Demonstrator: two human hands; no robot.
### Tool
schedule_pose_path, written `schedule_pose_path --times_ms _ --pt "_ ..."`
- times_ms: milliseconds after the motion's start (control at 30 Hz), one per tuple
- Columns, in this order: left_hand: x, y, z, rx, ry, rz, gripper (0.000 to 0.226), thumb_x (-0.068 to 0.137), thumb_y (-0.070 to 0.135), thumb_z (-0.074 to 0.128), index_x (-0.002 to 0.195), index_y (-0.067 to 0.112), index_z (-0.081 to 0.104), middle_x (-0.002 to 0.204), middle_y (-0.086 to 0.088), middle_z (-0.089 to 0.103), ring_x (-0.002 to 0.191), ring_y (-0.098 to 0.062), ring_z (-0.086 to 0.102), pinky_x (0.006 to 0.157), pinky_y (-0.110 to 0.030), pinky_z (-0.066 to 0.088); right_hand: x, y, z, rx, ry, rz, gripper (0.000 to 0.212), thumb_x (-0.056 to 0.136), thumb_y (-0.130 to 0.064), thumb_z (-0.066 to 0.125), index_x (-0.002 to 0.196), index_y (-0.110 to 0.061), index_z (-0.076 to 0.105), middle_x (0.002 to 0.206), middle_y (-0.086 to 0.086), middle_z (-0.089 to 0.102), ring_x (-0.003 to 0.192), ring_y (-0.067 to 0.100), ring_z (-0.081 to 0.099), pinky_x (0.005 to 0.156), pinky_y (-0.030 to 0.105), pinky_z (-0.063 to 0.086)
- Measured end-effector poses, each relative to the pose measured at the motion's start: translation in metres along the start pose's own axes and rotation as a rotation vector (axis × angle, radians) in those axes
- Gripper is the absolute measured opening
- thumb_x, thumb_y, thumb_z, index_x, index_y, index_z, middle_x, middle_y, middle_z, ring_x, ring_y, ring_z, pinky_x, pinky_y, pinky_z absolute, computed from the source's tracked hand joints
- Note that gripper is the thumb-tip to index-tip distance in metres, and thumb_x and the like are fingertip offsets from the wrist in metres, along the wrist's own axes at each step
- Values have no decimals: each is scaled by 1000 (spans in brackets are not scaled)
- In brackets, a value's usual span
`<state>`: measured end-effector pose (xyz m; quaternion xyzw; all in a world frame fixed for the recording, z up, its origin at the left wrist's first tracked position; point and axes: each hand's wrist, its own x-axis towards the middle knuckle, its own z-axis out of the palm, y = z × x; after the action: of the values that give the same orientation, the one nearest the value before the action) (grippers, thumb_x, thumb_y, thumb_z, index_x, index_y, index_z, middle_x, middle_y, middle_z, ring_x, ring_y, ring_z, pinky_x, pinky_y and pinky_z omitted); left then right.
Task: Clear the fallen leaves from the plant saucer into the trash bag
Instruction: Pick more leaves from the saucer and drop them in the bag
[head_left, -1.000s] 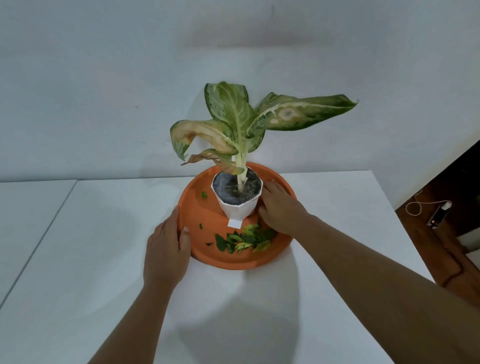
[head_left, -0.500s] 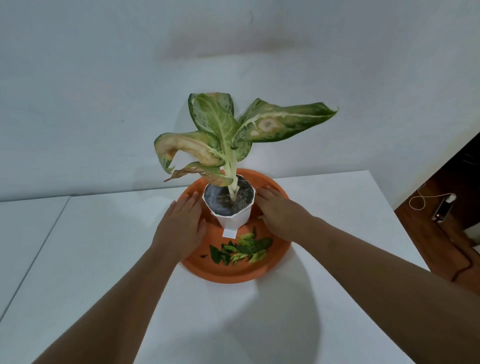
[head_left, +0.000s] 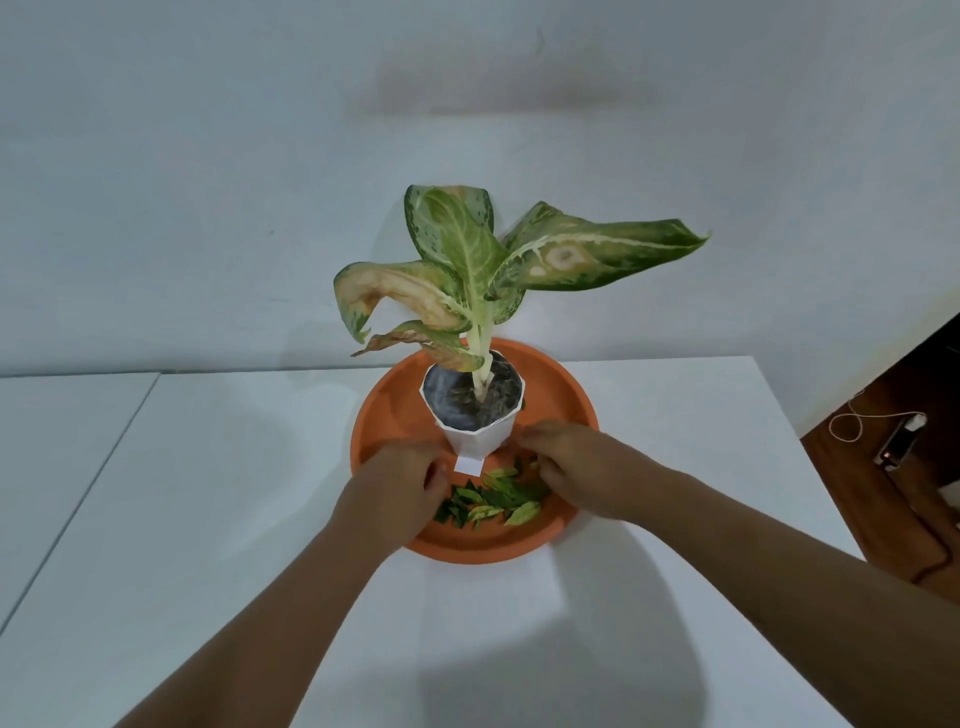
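Observation:
An orange plant saucer (head_left: 563, 395) sits on the white table (head_left: 208, 519). In it stands a white faceted pot (head_left: 475, 439) with a green and yellowed plant (head_left: 467, 270). A pile of small green and yellow fallen leaves (head_left: 493, 501) lies in the saucer's near part. My left hand (head_left: 397, 480) rests in the saucer at the pile's left edge, fingers curled inward. My right hand (head_left: 566, 462) is at the pile's right edge, fingers bent down over the leaves. Both hands sit just below the pot's base. No trash bag is in view.
A wall rises right behind the table. The table's right edge drops to a brown floor where a small device with a white cable (head_left: 901, 439) lies. A seam (head_left: 78, 499) splits the tabletop on the left.
Both hands slid from the pot's sides toward me and inward, down to the leaf pile. Earlier still, my left hand moved off the saucer's outer rim into the saucer.

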<state>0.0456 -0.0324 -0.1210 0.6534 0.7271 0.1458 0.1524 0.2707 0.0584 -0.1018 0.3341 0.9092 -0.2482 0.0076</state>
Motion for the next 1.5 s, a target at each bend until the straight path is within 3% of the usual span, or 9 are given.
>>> schedule_pose_path --times_ms 167,433,567,633,800,900,1067,1233,1500 --pt "29 -6 -9 38 -16 -52 11 88 17 52 98 18 58 92 5 58 86 -15 58 76 -29 51 46 21 3 -82 110 67 60 80 -12 35 139 -12 47 138 10 51 125 30 47 105 45 41" --pt "-18 14 -2 3 -147 48 38 98 27 46 135 21 54 143 8 53 128 -15 52 106 -27 42 4 2 11 -157 -70 -19 49 89 -8 41 138 -12 49 146 5 44 132 24 45 107 39 41" --pt "-21 17 -5 -186 -81 5 18 95 29 52 99 26 69 86 10 70 78 -9 67 71 -27 59 -10 -16 2 35 -40 -75 40 94 -11 41 129 -20 58 136 -4 56 122 12 51 103 26 42" --pt "-11 12 -8 -199 -39 -12 17 95 27 54 100 26 70 85 9 70 76 -10 66 72 -30 59 0 -9 0 43 21 -30 35 93 -15 43 123 -17 62 127 -1 61 115 14 54 99 24 43" --pt "1 8 -4 11 -314 -1 53 95 39 48 145 24 39 150 6 42 139 -18 38 112 -42 39 18 0 7 12 67 158 28 91 -27 45 106 -11 62 110 7 61 103 23 58 92 38 49" --pt "-16 20 -1 -38 -382 27 57 97 39 47 150 23 33 158 6 28 149 -17 19 121 -40 23 2 -23 15 89 -39 63 28 90 -24 44 108 -13 63 112 6 62 104 20 55 94 37 47" --pt "-28 15 -10 -282 -211 22 27 92 27 60 118 25 65 101 8 69 91 -8 64 81 -31 57 -13 -29 7 185 -29 42 33 91 -16 52 123 -15 61 118 4 61 110 18 54 97 34 44" --pt "-17 12 -14 -97 -280 -47 52 85 46 64 131 27 51 123 10 57 117 -16 52 99 -37 48 2 -22 -4 36 -82 129 47 86 -25 61 132 -28 52 123 6 55 116 24 50 100 36 41" --pt "-15 25 2 -310 -1 -236 55 83 39 71 129 31 43 118 11 52 105 -13 56 77 -26 55 -7 -18 14 20 158 152 30 89 -27 54 118 -18 61 110 3 60 104 21 55 88 31 48"
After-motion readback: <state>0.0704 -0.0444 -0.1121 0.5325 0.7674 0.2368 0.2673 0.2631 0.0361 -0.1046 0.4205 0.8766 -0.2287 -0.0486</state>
